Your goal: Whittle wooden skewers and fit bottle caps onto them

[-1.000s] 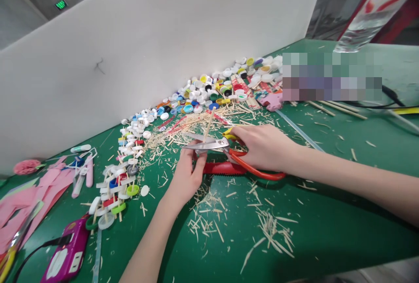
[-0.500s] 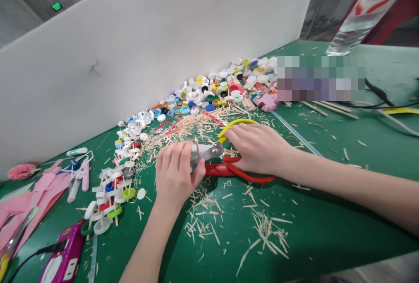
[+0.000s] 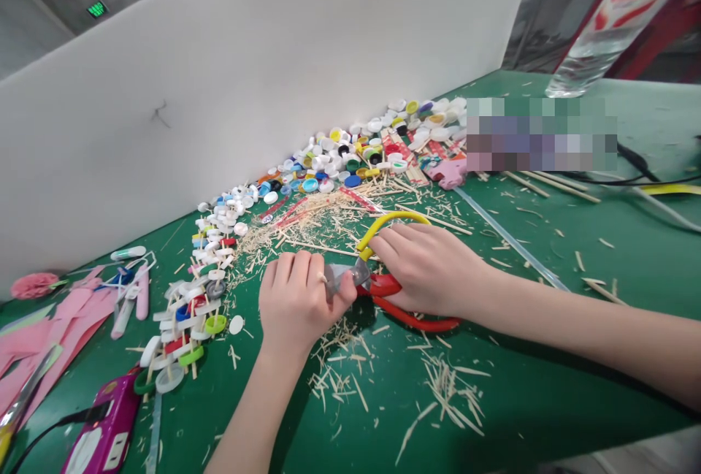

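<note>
My right hand (image 3: 430,266) is wrapped round the handles of a pair of scissors (image 3: 391,220), one loop yellow and the other red. Their metal blades point left, toward my left hand (image 3: 296,306). That hand is closed, its thumb against the blades and its fingers curled over their far end. The pale tip of a thin wooden stick (image 3: 322,278) shows at my left fingers; the rest of it is hidden. Wood splinters (image 3: 452,390) lie scattered on the green table (image 3: 520,379) around both hands.
Many bottle caps (image 3: 328,163) lie heaped along the white panel (image 3: 263,72), some joined with sticks (image 3: 191,320). Pink paper strips (image 3: 71,320), a magenta device (image 3: 104,423) with a cable, and other scissors (image 3: 27,394) lie left. A water bottle (image 3: 602,36) stands at the back right.
Both hands and the scissors have shifted slightly down, toward me. The stick that stood up by my left fingers now shows only its tip. The red toothed part below the blades is hidden.
</note>
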Demonstrator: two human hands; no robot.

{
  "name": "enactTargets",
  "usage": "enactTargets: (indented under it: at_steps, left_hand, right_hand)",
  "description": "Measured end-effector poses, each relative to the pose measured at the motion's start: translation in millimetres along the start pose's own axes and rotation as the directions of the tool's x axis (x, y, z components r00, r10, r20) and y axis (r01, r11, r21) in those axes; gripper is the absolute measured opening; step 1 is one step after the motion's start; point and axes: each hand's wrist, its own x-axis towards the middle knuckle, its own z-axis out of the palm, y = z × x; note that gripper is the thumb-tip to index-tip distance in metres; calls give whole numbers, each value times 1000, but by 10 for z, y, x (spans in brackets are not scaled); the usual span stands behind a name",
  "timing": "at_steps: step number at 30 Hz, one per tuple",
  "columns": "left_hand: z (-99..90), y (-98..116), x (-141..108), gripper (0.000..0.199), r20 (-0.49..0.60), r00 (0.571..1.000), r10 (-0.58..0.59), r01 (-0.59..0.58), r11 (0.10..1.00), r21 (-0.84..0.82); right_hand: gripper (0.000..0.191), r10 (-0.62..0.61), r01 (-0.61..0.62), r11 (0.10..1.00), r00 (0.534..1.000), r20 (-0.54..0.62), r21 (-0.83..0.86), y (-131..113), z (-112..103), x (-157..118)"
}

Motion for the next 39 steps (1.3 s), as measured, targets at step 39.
enactTargets:
  at_steps: [39]
  left_hand:
    - [-7,24,33,28,-93,996,7,-10,1000,-30]
  right_hand:
    - [20,-1,-1,998,999,32,58,-69,-13,-49]
